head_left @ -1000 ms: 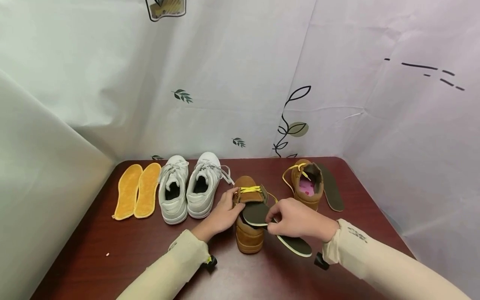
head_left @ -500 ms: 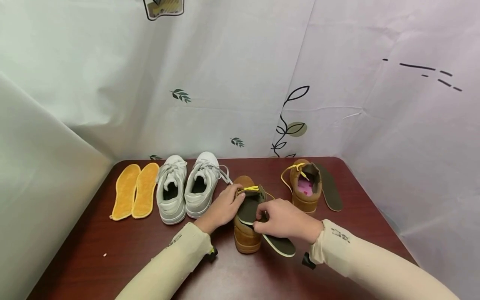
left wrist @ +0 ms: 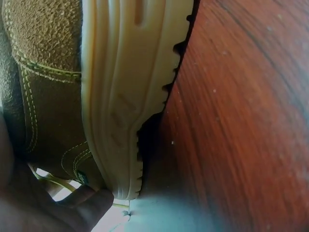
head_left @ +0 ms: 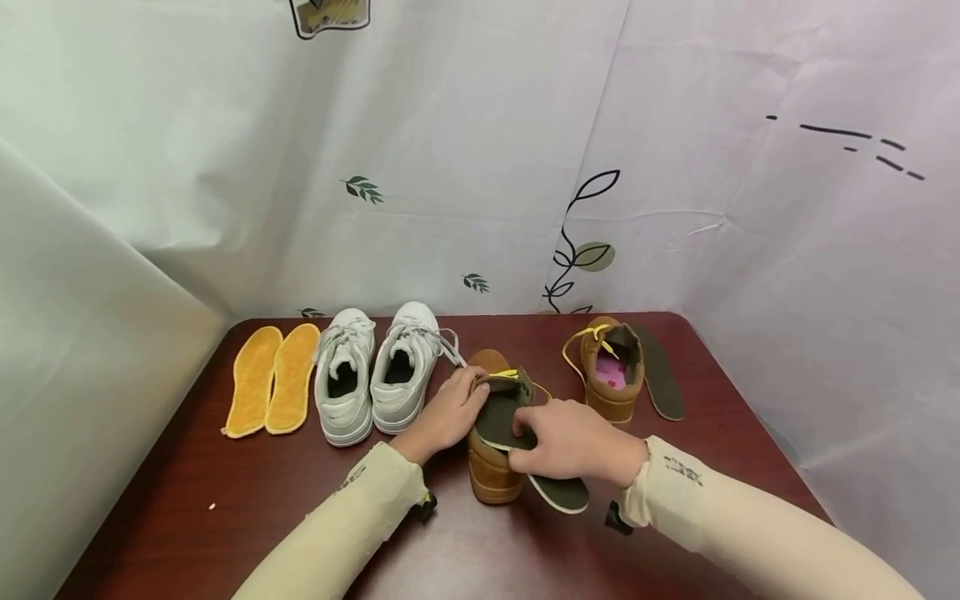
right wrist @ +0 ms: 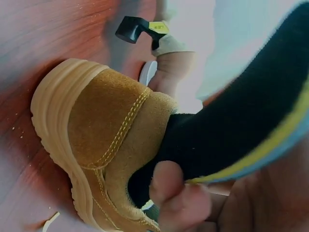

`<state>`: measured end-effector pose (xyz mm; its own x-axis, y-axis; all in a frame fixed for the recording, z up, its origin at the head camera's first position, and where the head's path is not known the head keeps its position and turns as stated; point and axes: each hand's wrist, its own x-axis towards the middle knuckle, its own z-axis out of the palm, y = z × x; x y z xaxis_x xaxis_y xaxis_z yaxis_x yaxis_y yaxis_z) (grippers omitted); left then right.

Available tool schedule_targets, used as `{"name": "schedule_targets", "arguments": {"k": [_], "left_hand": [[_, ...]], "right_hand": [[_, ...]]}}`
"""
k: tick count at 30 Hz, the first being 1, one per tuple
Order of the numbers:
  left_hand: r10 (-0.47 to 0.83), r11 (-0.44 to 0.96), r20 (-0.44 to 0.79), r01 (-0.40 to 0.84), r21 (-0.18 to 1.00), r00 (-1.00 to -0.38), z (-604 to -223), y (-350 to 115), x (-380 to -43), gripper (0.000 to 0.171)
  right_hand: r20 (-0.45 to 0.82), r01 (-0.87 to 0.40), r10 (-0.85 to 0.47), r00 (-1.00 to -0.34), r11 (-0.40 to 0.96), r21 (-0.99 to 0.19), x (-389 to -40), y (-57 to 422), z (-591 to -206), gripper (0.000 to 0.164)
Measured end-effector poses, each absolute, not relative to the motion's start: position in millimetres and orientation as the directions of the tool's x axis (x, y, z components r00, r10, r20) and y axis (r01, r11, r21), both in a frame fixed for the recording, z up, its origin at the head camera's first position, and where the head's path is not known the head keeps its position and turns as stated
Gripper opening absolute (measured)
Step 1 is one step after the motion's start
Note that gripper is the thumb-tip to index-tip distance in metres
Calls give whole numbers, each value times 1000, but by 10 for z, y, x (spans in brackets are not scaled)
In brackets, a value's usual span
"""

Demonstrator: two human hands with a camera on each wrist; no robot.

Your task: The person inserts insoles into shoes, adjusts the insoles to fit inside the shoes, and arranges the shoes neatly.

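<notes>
A brown suede lace-up shoe [head_left: 495, 475] with yellow laces stands upright on the table, its heel toward me. My left hand [head_left: 448, 412] grips its left side near the opening, with the thumb at the opening's edge. My right hand [head_left: 573, 442] pinches a dark, pale-edged insole [head_left: 558, 492] near its middle. The insole's front part lies in the shoe's opening, and its rear end sticks out to the right of the heel. In the right wrist view, the insole [right wrist: 231, 125] rises out of the shoe [right wrist: 104, 121] past the thumb and finger. Its front tip is hidden inside.
Another brown shoe [head_left: 611, 396] with a pink inside stands at the back right, a dark insole [head_left: 663, 375] beside it. Two white sneakers [head_left: 345, 375] stand left of my hands. Two fuzzy yellow insoles [head_left: 255, 379] lie at the far left of the red-brown table [head_left: 300, 475].
My right hand has moved left with the insole, so its front part sits further into the shoe's opening. The tongue now stands more upright. Over the last half second little has shifted.
</notes>
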<state>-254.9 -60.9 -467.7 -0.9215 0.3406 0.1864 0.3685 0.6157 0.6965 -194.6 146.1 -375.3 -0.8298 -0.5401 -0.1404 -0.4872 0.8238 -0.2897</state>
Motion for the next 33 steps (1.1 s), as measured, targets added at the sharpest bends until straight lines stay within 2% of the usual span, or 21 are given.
{"name": "schedule_targets", "arguments": {"k": [5, 10, 15, 20, 23, 29, 33], "left_hand": [[314, 647, 157, 332, 686, -936, -4671, -584, -2542, 37], [292, 670, 138, 305, 677, -946, -4668, -571, -2537, 38], [288, 666, 129, 296, 685, -949, -4652, -571, -2521, 38], [280, 669, 130, 291, 684, -951, -4657, -560, -2506, 38], [284, 673, 135, 298, 677, -949, -4659, -552, -2506, 37], [273, 685, 141, 295, 666, -952, -4654, -554, -2512, 37], [270, 688, 139, 293, 664, -953, -4663, -551, -2507, 37]], "right_hand": [[-129, -467, -534, -836, 814, -345, -2005, 1386, -3813, 17], [-96, -482, -534, -840, 815, -321, -2028, 1294, -3897, 23], [-88, -499, -534, -841, 828, -256, -2017, 1258, -3908, 34], [-118, -505, -516, -848, 856, -114, -1889, 1312, -3847, 60], [-111, -518, -518, -848, 855, -35, -1779, 1353, -3803, 68], [-5, -553, -554, -833, 832, -43, -1694, 1349, -3791, 35], [20, -567, -568, -823, 816, -110, -1733, 1326, -3814, 33]]}}
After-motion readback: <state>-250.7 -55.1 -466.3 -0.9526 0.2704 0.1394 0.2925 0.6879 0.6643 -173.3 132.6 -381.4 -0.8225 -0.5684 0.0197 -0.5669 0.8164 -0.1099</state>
